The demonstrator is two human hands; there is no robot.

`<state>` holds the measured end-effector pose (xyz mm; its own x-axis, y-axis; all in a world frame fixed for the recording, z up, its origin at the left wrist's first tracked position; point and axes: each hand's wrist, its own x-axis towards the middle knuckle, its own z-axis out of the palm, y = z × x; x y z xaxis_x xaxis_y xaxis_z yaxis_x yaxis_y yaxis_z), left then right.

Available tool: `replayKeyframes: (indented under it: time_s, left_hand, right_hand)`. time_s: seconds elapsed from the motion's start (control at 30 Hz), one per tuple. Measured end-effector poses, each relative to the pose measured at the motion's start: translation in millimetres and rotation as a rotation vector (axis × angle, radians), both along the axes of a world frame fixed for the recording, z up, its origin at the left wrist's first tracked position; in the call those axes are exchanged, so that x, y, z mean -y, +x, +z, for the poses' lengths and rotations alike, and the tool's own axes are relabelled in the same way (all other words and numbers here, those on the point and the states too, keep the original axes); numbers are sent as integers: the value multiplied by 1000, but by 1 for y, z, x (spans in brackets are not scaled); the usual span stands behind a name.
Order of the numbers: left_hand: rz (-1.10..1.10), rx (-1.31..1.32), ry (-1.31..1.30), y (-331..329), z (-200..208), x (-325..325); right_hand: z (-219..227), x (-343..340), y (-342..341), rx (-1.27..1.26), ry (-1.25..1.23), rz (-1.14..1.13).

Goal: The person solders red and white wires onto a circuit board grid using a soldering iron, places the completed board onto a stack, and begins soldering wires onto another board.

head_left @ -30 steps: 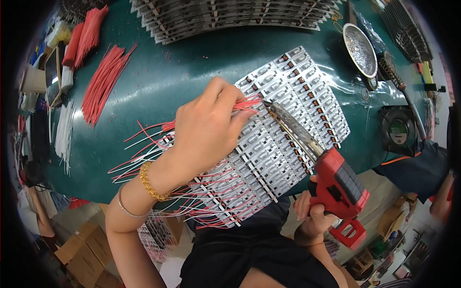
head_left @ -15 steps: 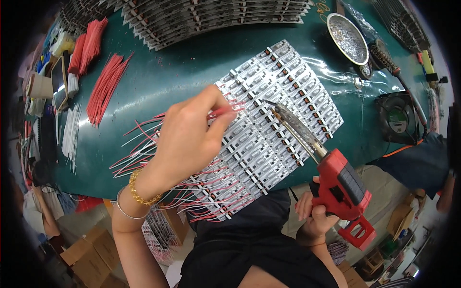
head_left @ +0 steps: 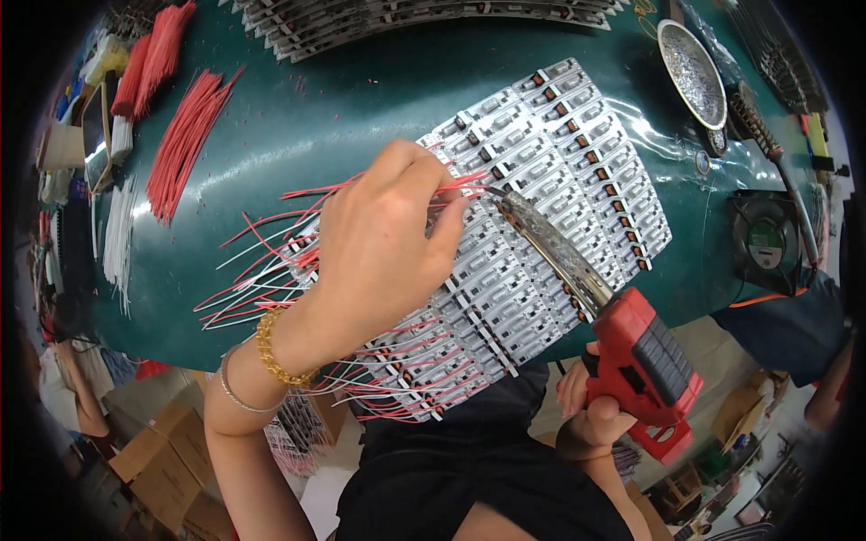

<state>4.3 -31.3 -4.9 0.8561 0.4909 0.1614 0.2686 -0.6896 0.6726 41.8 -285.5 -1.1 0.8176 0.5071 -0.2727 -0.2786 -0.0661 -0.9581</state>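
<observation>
My left hand (head_left: 388, 230) is closed in a pinch on a few red wires (head_left: 471, 181) above a panel of silvery circuit boards (head_left: 510, 261). In my right hand (head_left: 593, 406) is a red soldering gun (head_left: 645, 361) with a long metal barrel. Its dark tip (head_left: 494, 190) is at the ends of the pinched wires; whether it touches them I cannot tell. Red and white wires (head_left: 433, 365) stick out from the panel's near left part, and more stick out to the left from beneath my left hand.
Bundles of red wires (head_left: 185, 149) and white wires (head_left: 118, 236) lie on the green tabletop (head_left: 298, 135) at left. A metal bowl (head_left: 693, 77) of silvery bits, a soldering iron (head_left: 758, 122) and a black fan (head_left: 765, 239) are at right. Stacked panels (head_left: 406, 18) stand at the back.
The soldering gun's tip and the pinched red wires have come together. My left hand has moved slightly right and up. The panel and bowl appear shifted rightward in the picture.
</observation>
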Motion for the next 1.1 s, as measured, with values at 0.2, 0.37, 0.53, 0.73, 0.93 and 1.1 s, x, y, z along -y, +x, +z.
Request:
replayKeyframes:
  time_s: [0.2,0.37,0.53,0.73,0.93,1.1]
  left_hand:
    - [7,-2,26,0,-3,0]
    - [-8,68,95,-1,-5,0]
    - [-5,47,93,-1,-6,1]
    - [-18,91,98,-1,-2,3]
    - [-17,40,81,-4,4,8]
    - [-82,-4,135,-3,3,-2]
  right_hand:
    - [-21,22,0,145,-84,9]
    - [-18,35,2,256,-102,75]
    - [1,1,1,131,7,2]
    - [0,0,-1,74,36,-34]
    - [-2,14,0,50,26,-4]
    - [0,12,0,43,23,16]
